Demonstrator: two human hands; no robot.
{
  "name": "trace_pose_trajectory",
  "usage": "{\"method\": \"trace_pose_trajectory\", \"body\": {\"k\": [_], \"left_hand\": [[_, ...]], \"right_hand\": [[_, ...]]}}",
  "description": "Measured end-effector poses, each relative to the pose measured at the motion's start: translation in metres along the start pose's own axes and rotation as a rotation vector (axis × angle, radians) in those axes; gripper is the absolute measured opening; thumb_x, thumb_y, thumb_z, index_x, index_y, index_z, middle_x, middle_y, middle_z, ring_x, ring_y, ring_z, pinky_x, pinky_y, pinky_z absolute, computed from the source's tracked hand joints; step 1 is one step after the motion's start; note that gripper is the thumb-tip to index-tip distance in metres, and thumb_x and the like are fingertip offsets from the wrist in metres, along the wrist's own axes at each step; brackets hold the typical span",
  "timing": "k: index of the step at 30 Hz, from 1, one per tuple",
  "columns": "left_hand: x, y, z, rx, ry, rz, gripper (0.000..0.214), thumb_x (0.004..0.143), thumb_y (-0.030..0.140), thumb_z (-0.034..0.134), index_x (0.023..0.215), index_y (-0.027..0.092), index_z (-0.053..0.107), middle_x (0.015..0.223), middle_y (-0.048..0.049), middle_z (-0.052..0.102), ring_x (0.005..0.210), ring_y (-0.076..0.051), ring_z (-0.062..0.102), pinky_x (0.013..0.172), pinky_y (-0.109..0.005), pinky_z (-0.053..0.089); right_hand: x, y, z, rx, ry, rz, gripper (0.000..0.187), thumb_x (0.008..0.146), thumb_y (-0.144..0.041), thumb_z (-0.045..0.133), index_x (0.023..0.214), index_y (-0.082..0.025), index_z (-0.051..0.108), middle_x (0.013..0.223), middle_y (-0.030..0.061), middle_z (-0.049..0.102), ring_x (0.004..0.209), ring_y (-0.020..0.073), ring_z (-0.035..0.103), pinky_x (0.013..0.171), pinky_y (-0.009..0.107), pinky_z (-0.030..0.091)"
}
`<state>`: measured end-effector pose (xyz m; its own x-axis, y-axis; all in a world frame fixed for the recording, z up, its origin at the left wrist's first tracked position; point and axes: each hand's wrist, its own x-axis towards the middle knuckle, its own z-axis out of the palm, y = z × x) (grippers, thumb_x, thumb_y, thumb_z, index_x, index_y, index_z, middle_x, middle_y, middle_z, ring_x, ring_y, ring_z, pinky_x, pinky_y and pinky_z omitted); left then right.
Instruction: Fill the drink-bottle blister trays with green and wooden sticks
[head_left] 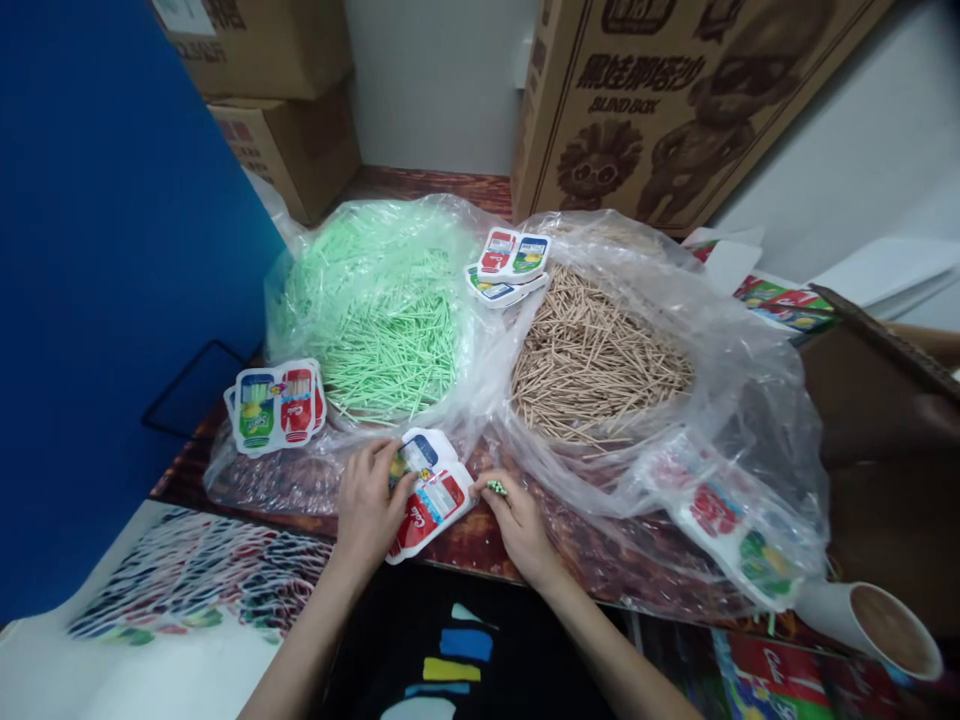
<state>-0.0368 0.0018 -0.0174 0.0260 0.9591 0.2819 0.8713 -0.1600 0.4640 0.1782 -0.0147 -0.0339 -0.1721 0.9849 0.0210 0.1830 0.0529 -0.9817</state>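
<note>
My left hand [369, 500] grips a small bottle-shaped plastic tray [433, 497] with red and blue labels, thumb over its top. My right hand [517, 520] is pinched on a small bundle of green sticks [496, 488] just beside the tray's right edge. Behind the hands lie a clear bag of green sticks [382, 320] and a clear bag of tan wooden sticks [592, 360]. A stack of similar trays [277, 405] sits to the left. More trays [510, 262] rest between the two bags.
A blue panel [112, 250] stands at the left. Cardboard boxes [675, 90] line the back. Another tray [739, 535] lies inside plastic at the right, near a paper cup [885, 625]. A printed sheet [187, 580] lies at the front left.
</note>
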Motion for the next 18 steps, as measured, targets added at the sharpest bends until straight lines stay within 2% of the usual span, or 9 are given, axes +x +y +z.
{"method": "trace_pose_trajectory", "body": {"k": [3,7,12,18], "left_hand": [[0.004,-0.002,0.003,0.033,-0.022,-0.036,0.037,0.084,0.033,0.059,0.117,0.017,0.057,0.105,-0.0115,0.058,0.097,-0.030,0.054,0.085,-0.043,0.045],[0.010,-0.009,0.004,-0.042,-0.036,-0.101,0.027,0.083,0.032,0.059,0.107,0.020,0.059,0.096,-0.0076,0.057,0.096,-0.028,0.055,0.084,-0.041,0.045],[0.019,-0.015,0.001,-0.026,-0.106,-0.155,0.022,0.077,0.038,0.063,0.092,0.021,0.059,0.090,-0.0047,0.057,0.089,-0.027,0.057,0.079,-0.038,0.044],[0.029,-0.015,-0.003,-0.086,-0.071,-0.173,0.018,0.079,0.033,0.059,0.074,0.023,0.045,0.075,0.0008,0.051,0.072,-0.020,0.053,0.064,-0.031,0.040]], "right_hand": [[0.000,-0.002,-0.001,0.016,0.009,0.009,0.019,0.094,-0.031,0.045,0.085,-0.021,0.059,0.085,0.0024,0.062,0.085,0.0186,0.057,0.080,0.028,0.040],[0.000,-0.003,0.000,0.029,0.024,0.028,0.018,0.093,-0.029,0.046,0.083,-0.022,0.059,0.082,0.0023,0.061,0.084,0.0196,0.057,0.080,0.029,0.040],[-0.001,-0.002,0.002,0.030,0.017,0.034,0.019,0.094,-0.030,0.045,0.085,-0.022,0.060,0.085,0.0033,0.062,0.088,0.0205,0.057,0.083,0.030,0.040],[0.000,-0.005,0.002,0.029,0.021,0.035,0.018,0.094,-0.028,0.045,0.085,-0.022,0.059,0.085,0.0027,0.061,0.087,0.0193,0.057,0.082,0.029,0.039]]}}
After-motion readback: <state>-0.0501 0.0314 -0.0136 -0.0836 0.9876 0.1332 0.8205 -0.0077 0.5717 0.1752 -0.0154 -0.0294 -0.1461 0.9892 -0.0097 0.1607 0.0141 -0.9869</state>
